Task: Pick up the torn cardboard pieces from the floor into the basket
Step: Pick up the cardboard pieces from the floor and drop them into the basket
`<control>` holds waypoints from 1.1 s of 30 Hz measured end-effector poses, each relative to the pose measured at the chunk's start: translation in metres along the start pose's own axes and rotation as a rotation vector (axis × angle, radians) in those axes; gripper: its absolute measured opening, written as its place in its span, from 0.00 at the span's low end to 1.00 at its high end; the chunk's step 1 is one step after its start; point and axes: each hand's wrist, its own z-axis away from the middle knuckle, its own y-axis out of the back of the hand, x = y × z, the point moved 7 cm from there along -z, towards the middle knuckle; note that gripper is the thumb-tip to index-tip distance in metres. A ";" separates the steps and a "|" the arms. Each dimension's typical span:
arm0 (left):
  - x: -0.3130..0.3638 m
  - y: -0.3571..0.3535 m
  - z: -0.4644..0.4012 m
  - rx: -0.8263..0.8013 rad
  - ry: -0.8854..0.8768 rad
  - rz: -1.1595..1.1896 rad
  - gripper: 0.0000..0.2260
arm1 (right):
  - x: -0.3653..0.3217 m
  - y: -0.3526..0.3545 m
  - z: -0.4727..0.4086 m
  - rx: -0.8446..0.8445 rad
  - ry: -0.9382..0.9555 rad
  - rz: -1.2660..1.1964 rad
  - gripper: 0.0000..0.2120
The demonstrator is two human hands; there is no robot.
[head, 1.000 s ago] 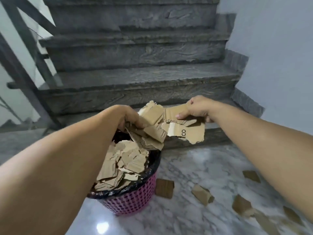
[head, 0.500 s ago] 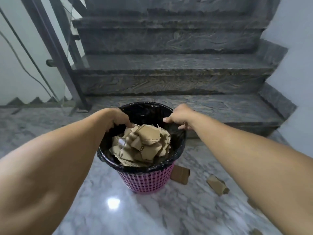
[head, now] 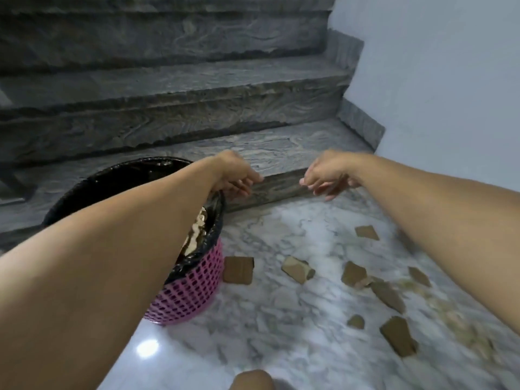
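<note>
- Looking down through the head view, I have my left hand (head: 235,178) just past the far right rim of the basket (head: 191,288), fingers loosely curled and holding nothing.
- My right hand (head: 327,178) hangs over the marble floor (head: 281,333) near the foot of the stairs (head: 168,88), well apart from the basket, fingers relaxed and spread downward, with nothing in it.
- My two hands are near each other with a gap between them.
- The pink basket stands upright at the left of the floor, right against the lowest step, lined with a black bag (head: 123,175); my left forearm crosses over its opening.
- Torn cardboard pieces sit inside the basket (head: 197,229), only a sliver of them showing beside my arm.
- More cardboard pieces lie scattered on the floor (head: 298,270) to the right of the basket: one flat piece (head: 238,270) just beside its pink wall, the others spread toward the right edge of the floor under my right forearm.
- A pale wall (head: 450,80) rises at the right of the stairs.
- The right side of the floor is blurred, so the smallest scraps there are hard to tell apart.
</note>
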 end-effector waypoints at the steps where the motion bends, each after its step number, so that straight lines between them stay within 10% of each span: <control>1: 0.003 -0.021 -0.009 -0.040 -0.002 -0.016 0.16 | 0.020 0.007 -0.001 0.000 -0.023 0.020 0.15; 12: -0.110 -0.138 -0.094 -0.149 0.145 -0.682 0.32 | 0.177 -0.030 -0.049 -0.098 -0.232 0.271 0.16; 25: -0.250 -0.162 -0.133 0.017 0.112 -0.991 0.16 | 0.196 -0.191 -0.123 -0.025 -0.005 0.424 0.26; 33: -0.251 -0.156 -0.150 -0.163 0.180 -1.218 0.32 | 0.218 -0.201 -0.137 -0.015 -0.094 0.404 0.25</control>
